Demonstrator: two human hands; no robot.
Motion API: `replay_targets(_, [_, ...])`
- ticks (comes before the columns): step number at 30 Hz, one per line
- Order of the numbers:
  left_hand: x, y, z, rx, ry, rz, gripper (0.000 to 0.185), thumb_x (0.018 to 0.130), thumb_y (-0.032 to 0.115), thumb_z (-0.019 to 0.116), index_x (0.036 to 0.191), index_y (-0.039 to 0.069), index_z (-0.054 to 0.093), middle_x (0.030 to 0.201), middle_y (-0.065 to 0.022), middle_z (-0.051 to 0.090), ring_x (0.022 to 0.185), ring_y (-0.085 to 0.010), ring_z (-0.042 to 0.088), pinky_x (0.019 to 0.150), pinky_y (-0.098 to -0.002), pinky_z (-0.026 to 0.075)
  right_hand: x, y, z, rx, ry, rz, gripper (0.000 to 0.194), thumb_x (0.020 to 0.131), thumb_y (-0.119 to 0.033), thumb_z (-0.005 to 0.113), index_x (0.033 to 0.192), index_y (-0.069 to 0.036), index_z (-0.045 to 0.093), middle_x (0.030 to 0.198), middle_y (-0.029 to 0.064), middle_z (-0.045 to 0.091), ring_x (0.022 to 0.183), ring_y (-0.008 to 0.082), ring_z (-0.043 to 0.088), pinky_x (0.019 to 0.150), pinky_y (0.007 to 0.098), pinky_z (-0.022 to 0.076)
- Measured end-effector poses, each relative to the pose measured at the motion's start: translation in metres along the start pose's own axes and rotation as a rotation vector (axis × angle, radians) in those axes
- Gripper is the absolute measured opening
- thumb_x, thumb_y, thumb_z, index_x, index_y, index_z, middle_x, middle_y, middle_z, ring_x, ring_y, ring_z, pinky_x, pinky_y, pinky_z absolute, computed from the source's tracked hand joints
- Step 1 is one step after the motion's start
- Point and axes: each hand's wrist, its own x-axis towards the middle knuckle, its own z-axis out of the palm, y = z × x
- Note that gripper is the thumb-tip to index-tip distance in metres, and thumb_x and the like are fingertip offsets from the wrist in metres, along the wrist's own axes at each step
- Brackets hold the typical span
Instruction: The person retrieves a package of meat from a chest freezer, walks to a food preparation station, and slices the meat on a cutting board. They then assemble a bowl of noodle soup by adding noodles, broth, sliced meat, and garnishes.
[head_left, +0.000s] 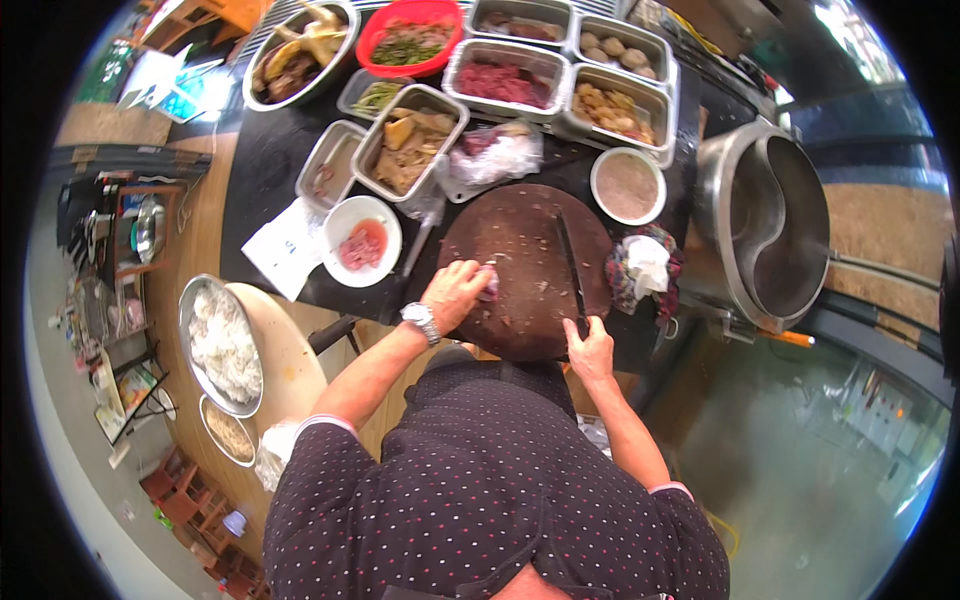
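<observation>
My left hand (455, 292), a metal watch at its wrist, grips a small piece of reddish meat (489, 283) at the left side of the round wooden chopping block (517, 232). My right hand (591, 346) is closed around the handle of a knife (571, 259), whose dark blade lies over the block's right side and points away from me. Small meat scraps are scattered on the block between the two hands. Left of the block stands a white bowl (361, 241) with pink meat pieces in it.
Beyond the block are metal trays of food (506, 79), a plastic bag with meat (495, 154) and a red basin (410, 37). A bowl of pale paste (628, 186) and a bunched cloth (643, 266) lie right, near a divided steel pot (765, 225). A noodle bowl (221, 345) stands left.
</observation>
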Motion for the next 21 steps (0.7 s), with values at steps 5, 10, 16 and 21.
replay_targets(5, [-0.007, -0.017, 0.029, 0.041, -0.052, 0.012, 0.044, 0.080, 0.006, 0.068, 0.123, 0.003, 0.059, 0.104, -0.0160, 0.062, 0.095, -0.0334, 0.064, 0.085, -0.0426, 0.054, -0.043, -0.014, 0.011, 0.058, 0.007, -0.035, 0.038, 0.096, -0.034, 0.072, 0.106, 0.002, 0.067, 0.084, 0.0249, 0.072, 0.077, 0.0384, 0.073, 0.070, 0.0445, 0.0545])
replay_targets(10, [0.005, -0.013, 0.027, -0.341, -0.004, -0.146, 0.029, 0.087, 0.005, 0.061, 0.115, -0.003, 0.062, 0.094, -0.0178, 0.070, 0.081, -0.0318, 0.070, 0.071, -0.0406, 0.057, -0.090, -0.015, 0.022, -0.016, 0.056, 0.092, 0.031, 0.099, -0.031, 0.070, 0.099, 0.000, 0.069, 0.079, 0.0145, 0.072, 0.072, 0.0185, 0.066, 0.070, 0.0377, 0.0528])
replay_targets(16, [0.015, 0.003, 0.027, -1.591, -0.582, -0.787, 0.031, 0.092, 0.028, 0.060, 0.104, 0.001, 0.067, 0.081, -0.0097, 0.068, 0.060, -0.0158, 0.063, 0.049, -0.0278, 0.049, -0.133, -0.003, 0.031, 0.023, 0.179, 0.107, 0.035, 0.097, -0.031, 0.070, 0.104, 0.004, 0.069, 0.083, 0.0256, 0.071, 0.081, 0.0404, 0.073, 0.072, 0.0442, 0.0547])
replay_targets(21, [-0.009, 0.017, 0.020, -0.060, -0.128, -0.527, 0.031, 0.093, 0.033, 0.064, 0.094, 0.002, 0.066, 0.093, -0.0176, 0.070, 0.073, -0.0347, 0.066, 0.070, -0.0455, 0.056, -0.127, -0.002, 0.038, 0.092, 0.156, -0.031, 0.026, 0.097, -0.023, 0.071, 0.100, 0.002, 0.067, 0.078, 0.0217, 0.071, 0.070, 0.0355, 0.072, 0.063, 0.0421, 0.0538])
